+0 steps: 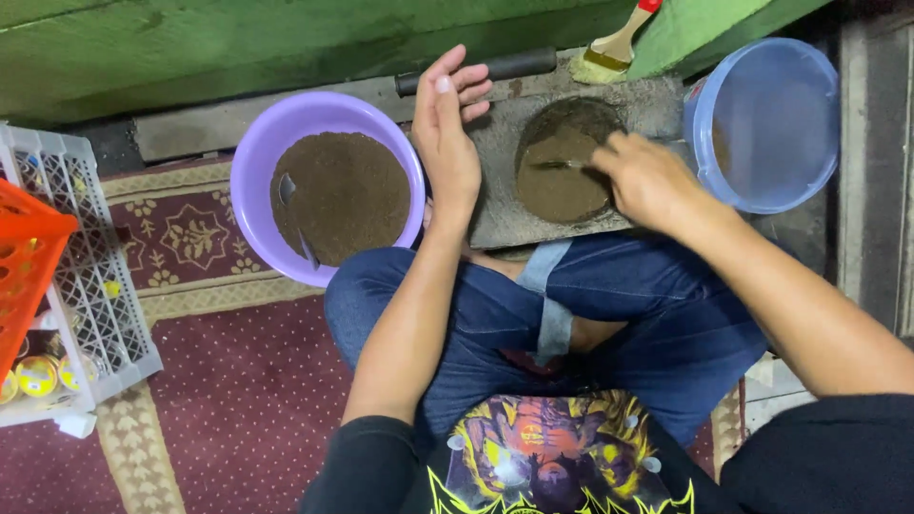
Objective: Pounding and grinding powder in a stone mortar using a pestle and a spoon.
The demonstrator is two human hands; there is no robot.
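Note:
I sit cross-legged in blue jeans before a grey stone slab. A round hollow in the slab holds brown paste. My right hand grips a thin metal spoon handle whose tip lies in the paste. My left hand hovers with fingers spread at the slab's left edge, holding nothing, next to a purple bowl. That bowl is filled with brown powder, and a spoon is stuck in it.
A blue plastic bucket stands right of the slab. A dark cylindrical handle and a paintbrush lie behind it by a green wall. A white crate and an orange basket sit at left on a patterned red rug.

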